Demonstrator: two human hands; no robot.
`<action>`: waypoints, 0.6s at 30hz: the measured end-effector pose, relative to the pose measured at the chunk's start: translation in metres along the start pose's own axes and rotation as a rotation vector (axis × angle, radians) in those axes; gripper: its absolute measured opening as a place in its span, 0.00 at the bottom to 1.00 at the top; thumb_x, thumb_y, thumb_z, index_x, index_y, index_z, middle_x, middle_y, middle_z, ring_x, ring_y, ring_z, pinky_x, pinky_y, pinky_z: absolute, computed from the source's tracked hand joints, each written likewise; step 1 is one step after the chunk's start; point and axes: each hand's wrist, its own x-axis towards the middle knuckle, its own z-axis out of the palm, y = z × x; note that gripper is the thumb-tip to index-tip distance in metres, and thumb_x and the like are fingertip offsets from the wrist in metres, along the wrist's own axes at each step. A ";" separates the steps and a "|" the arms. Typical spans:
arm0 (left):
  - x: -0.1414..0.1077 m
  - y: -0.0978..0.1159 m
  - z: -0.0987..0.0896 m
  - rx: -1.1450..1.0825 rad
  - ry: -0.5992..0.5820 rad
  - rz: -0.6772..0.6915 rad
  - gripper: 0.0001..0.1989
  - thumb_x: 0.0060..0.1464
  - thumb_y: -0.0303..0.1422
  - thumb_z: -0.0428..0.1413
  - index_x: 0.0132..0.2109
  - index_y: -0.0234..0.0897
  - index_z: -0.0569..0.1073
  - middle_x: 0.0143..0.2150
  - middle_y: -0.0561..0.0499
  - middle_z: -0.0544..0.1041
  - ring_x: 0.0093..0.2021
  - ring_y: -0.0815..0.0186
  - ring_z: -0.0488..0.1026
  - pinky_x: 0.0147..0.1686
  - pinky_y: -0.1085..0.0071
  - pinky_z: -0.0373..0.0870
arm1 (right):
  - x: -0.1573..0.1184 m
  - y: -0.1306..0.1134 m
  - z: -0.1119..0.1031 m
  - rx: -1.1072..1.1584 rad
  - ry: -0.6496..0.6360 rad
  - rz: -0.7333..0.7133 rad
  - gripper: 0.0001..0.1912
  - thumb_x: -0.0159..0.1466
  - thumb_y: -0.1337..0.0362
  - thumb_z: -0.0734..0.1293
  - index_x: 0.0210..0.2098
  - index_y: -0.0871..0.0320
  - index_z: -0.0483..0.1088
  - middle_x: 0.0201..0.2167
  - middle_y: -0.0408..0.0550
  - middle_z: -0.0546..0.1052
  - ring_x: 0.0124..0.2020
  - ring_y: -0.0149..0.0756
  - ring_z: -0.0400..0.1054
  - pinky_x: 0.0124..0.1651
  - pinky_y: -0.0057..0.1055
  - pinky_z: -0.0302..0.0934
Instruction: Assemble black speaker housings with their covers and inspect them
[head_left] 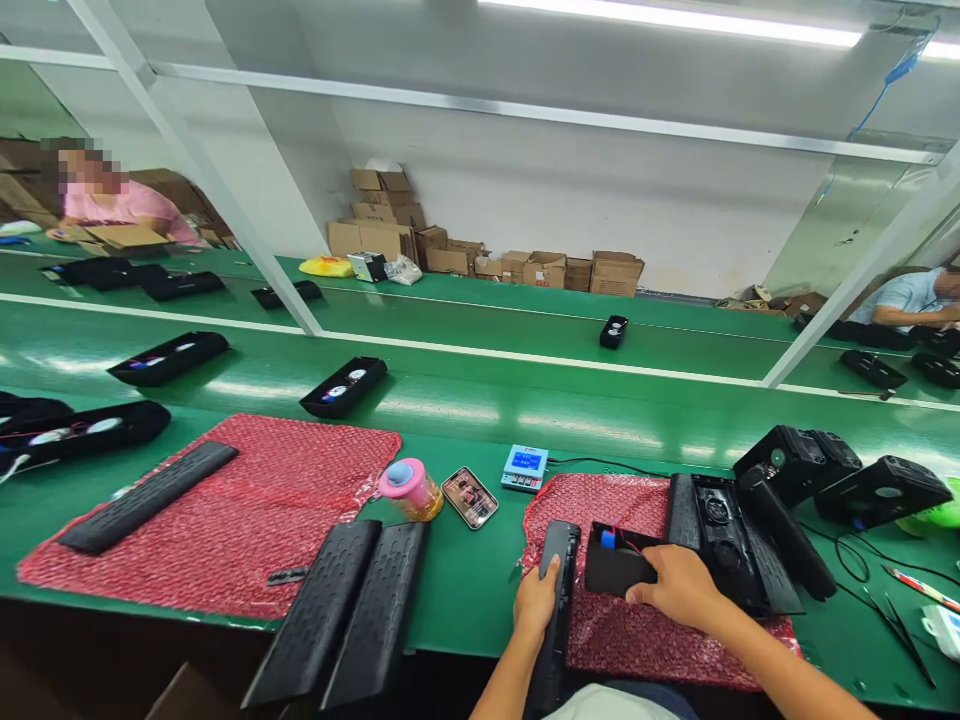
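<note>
My left hand (536, 600) is wrapped round a long dark plastic housing (562, 560) standing lengthwise in front of me. Beside it, my right hand (675, 583) pinches the edge of a black rectangular casing (616, 575) with a blue part and red wires at its back edge. Both pieces are over a red bubble-wrap mat (622, 640). Just right of that hand lies an opened black speaker body (718, 512) with round drivers, partly hidden by the forearm. A black cover (787, 535) leans against it.
A small blue-screened meter (525, 468), a phone (470, 497) and a pink-lidded jar (411, 490) stand mid-bench. Two textured black panels (379, 610) overhang the front edge. Tweezers (900, 630) lie right. Speaker housings (343, 387) sit on the green line; co-workers sit across it.
</note>
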 end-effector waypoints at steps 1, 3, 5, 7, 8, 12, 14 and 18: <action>-0.001 0.001 0.000 0.008 0.008 -0.006 0.23 0.63 0.45 0.42 0.50 0.30 0.69 0.47 0.42 0.71 0.48 0.62 0.69 0.52 0.60 0.62 | 0.001 -0.001 -0.004 -0.071 -0.022 -0.056 0.25 0.54 0.44 0.67 0.36 0.59 0.74 0.37 0.54 0.75 0.42 0.54 0.68 0.36 0.35 0.53; -0.002 0.002 0.001 0.015 0.020 -0.006 0.23 0.63 0.45 0.42 0.50 0.30 0.69 0.47 0.42 0.71 0.49 0.62 0.68 0.53 0.59 0.61 | 0.008 -0.004 -0.009 -0.174 -0.097 -0.216 0.26 0.50 0.44 0.69 0.35 0.61 0.75 0.35 0.57 0.75 0.40 0.57 0.68 0.37 0.37 0.54; -0.003 0.002 0.003 0.011 0.028 -0.002 0.23 0.63 0.45 0.43 0.50 0.30 0.69 0.47 0.42 0.71 0.49 0.62 0.68 0.53 0.59 0.61 | 0.019 -0.008 -0.009 -0.337 -0.214 -0.424 0.24 0.46 0.49 0.72 0.35 0.62 0.75 0.32 0.57 0.75 0.37 0.56 0.69 0.34 0.37 0.56; -0.004 0.001 0.005 -0.006 0.041 -0.009 0.23 0.62 0.45 0.43 0.49 0.30 0.70 0.47 0.42 0.71 0.48 0.61 0.69 0.53 0.58 0.61 | 0.030 -0.014 -0.003 -0.536 -0.310 -0.632 0.18 0.42 0.59 0.75 0.31 0.61 0.74 0.27 0.54 0.74 0.33 0.54 0.70 0.32 0.37 0.57; -0.004 0.000 0.007 -0.023 0.048 -0.012 0.23 0.62 0.45 0.43 0.49 0.30 0.70 0.46 0.42 0.71 0.48 0.61 0.69 0.53 0.58 0.61 | 0.036 -0.017 0.002 -0.601 -0.329 -0.696 0.14 0.39 0.65 0.76 0.24 0.62 0.72 0.22 0.52 0.72 0.31 0.53 0.70 0.33 0.38 0.58; -0.003 -0.002 0.022 -0.141 0.081 0.011 0.23 0.63 0.45 0.43 0.47 0.29 0.70 0.46 0.42 0.72 0.47 0.63 0.69 0.52 0.60 0.62 | 0.057 -0.030 0.039 -0.597 -0.305 -0.711 0.34 0.22 0.80 0.74 0.04 0.63 0.41 0.07 0.42 0.44 0.33 0.54 0.69 0.48 0.45 0.55; -0.003 -0.002 0.032 -0.203 0.088 0.047 0.21 0.62 0.44 0.45 0.45 0.29 0.70 0.45 0.42 0.72 0.47 0.63 0.69 0.53 0.60 0.62 | 0.064 -0.033 0.058 -0.538 -0.293 -0.689 0.36 0.19 0.83 0.73 0.02 0.63 0.36 0.07 0.41 0.39 0.35 0.54 0.69 0.52 0.46 0.52; -0.002 -0.003 0.046 -0.329 0.049 0.119 0.18 0.62 0.41 0.46 0.42 0.28 0.70 0.42 0.42 0.73 0.46 0.63 0.70 0.54 0.60 0.62 | 0.066 -0.017 0.073 -0.359 -0.201 -0.669 0.30 0.24 0.82 0.74 0.06 0.64 0.45 0.16 0.49 0.66 0.40 0.52 0.68 0.58 0.48 0.45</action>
